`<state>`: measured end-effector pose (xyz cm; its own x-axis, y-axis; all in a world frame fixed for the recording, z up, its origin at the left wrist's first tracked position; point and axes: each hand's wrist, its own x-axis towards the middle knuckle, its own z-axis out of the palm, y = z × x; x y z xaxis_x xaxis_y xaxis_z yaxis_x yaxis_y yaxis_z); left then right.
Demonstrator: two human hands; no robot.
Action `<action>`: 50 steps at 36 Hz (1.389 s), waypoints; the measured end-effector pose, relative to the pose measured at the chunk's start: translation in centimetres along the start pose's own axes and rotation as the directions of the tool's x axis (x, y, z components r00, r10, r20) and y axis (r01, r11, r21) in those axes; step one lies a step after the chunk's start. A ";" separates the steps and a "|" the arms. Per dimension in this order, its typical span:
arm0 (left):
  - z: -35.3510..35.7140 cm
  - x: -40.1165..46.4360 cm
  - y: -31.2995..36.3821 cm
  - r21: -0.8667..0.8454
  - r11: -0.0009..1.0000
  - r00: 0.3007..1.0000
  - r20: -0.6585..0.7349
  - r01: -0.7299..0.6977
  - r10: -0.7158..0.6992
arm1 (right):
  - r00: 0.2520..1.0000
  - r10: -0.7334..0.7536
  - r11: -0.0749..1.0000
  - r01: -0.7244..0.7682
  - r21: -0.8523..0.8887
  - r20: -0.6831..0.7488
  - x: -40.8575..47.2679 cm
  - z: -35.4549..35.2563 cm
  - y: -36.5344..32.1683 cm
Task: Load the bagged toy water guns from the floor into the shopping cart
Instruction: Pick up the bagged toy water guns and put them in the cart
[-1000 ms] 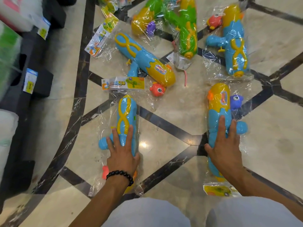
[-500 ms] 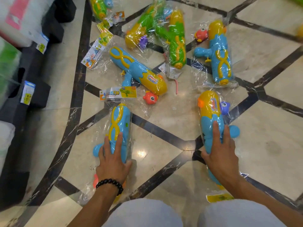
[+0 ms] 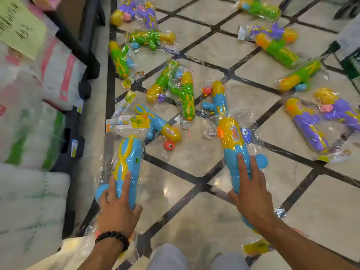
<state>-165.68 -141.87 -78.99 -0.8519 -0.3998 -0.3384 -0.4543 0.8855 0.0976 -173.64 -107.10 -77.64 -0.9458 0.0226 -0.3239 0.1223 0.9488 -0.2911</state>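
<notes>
My left hand [image 3: 117,207] grips a bagged blue water gun with yellow loops [image 3: 128,158], raised off the floor. My right hand [image 3: 251,199] grips a second bagged gun, blue with a yellow nose [image 3: 232,141], also lifted and tilted. Several more bagged guns lie on the marble floor ahead: a blue and yellow one [image 3: 159,125], a green and yellow pair [image 3: 175,88], a blue one with a red fish [image 3: 218,102], purple ones [image 3: 309,125] at the right. The green mesh at the right edge [image 3: 353,69] may be the shopping cart.
Dark shelving [image 3: 78,121] with bagged soft goods [image 3: 23,121] and price tags lines the left side. More green and purple guns [image 3: 276,45] are scattered far right and at the back. My knees [image 3: 196,258] are at the bottom edge.
Both hands have lifted their guns off the floor. The view has risen and pulled back, showing many more guns farther away.
</notes>
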 end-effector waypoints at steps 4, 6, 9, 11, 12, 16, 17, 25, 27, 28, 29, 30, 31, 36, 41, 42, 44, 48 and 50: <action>-10.1 -3.2 2.2 -0.033 0.998 0.999 -0.018 -0.045 0.045 | 0.999 -0.032 0.999 0.032 0.007 -0.024 -3.6 -9.8 -3.4; -15.5 -4.8 3.5 -0.062 0.996 0.997 -0.044 -0.063 0.060 | 0.998 -0.048 0.999 0.048 -0.001 -0.048 -5.3 -14.9 -5.4; -23.8 -7.1 5.5 -0.110 0.989 0.993 -0.076 -0.099 0.091 | 0.995 -0.068 0.997 0.070 0.021 -0.078 -7.6 -22.9 -8.4; -29.3 -8.5 6.6 -0.147 0.980 0.986 -0.113 -0.137 0.121 | 0.990 -0.093 0.994 0.098 0.048 -0.106 -9.0 -28.3 -10.4; -32.1 -9.1 7.1 -0.171 0.972 0.981 -0.134 -0.160 0.138 | 0.987 -0.105 0.992 0.113 0.062 -0.122 -9.6 -30.9 -11.4; -42.8 -11.0 9.3 -0.243 0.942 0.958 -0.223 -0.231 0.178 | 0.967 -0.153 0.976 0.180 0.119 -0.203 -11.4 -40.8 -15.0; -45.3 -11.4 9.8 -0.254 0.934 0.950 -0.247 -0.252 0.190 | 0.961 -0.161 0.971 0.195 0.139 -0.223 -11.7 -43.0 -15.8; -61.1 -13.8 12.4 -0.314 0.878 0.901 -0.361 -0.361 0.241 | 0.925 -0.166 0.957 0.235 0.172 -0.342 -14.3 -57.7 -20.6; -63.5 -14.3 12.7 -0.316 0.869 0.893 -0.370 -0.381 0.257 | 0.925 -0.152 0.953 0.230 0.196 -0.350 -15.1 -60.1 -21.4; -64.5 -14.4 12.8 -0.311 0.868 0.890 -0.374 -0.387 0.263 | 0.924 -0.149 0.950 0.233 0.210 -0.351 -15.5 -61.1 -21.8; -65.4 -14.6 12.9 -0.297 0.870 0.884 -0.381 -0.393 0.269 | 0.922 -0.151 0.945 0.241 0.222 -0.355 -15.9 -62.0 -22.1; -66.1 -14.9 12.9 -0.274 0.876 0.877 -0.392 -0.398 0.276 | 0.919 -0.158 0.940 0.252 0.229 -0.362 -16.3 -62.7 -22.4; -66.8 -15.1 13.0 -0.252 0.880 0.870 -0.403 -0.403 0.283 | 0.917 -0.162 0.938 0.258 0.231 -0.366 -16.6 -63.3 -22.6; -68.1 -15.6 13.0 -0.236 0.879 0.868 -0.395 -0.413 0.301 | 0.923 -0.138 0.959 0.216 0.186 -0.359 -18.0 -64.7 -23.1; -68.5 -14.9 13.7 -0.213 0.879 0.863 -0.387 -0.426 0.325 | 0.930 -0.122 0.971 0.185 0.154 -0.346 -18.4 -65.6 -22.1; -68.6 -14.8 14.1 -0.210 0.880 0.863 -0.384 -0.427 0.327 | 0.934 -0.110 0.973 0.171 0.154 -0.339 -18.3 -65.9 -21.5; -68.8 -14.7 15.1 -0.205 0.882 0.864 -0.382 -0.425 0.327 | 0.935 -0.099 0.974 0.162 0.160 -0.339 -17.8 -66.4 -20.2; -69.9 -14.5 17.7 -0.203 0.889 0.873 -0.367 -0.411 0.320 | 0.931 -0.084 0.974 0.152 0.168 -0.355 -16.1 -68.2 -16.9; -70.4 -14.3 19.2 -0.192 0.890 0.871 -0.368 -0.414 0.326 | 0.931 -0.073 0.976 0.140 0.167 -0.359 -15.1 -69.3 -15.3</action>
<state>-180.60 -135.81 -6.35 -0.9859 -0.1465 0.0812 -0.1014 0.9078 0.4069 -182.08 -100.09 -5.88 -0.9970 0.0652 0.0429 0.0367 0.8767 -0.4797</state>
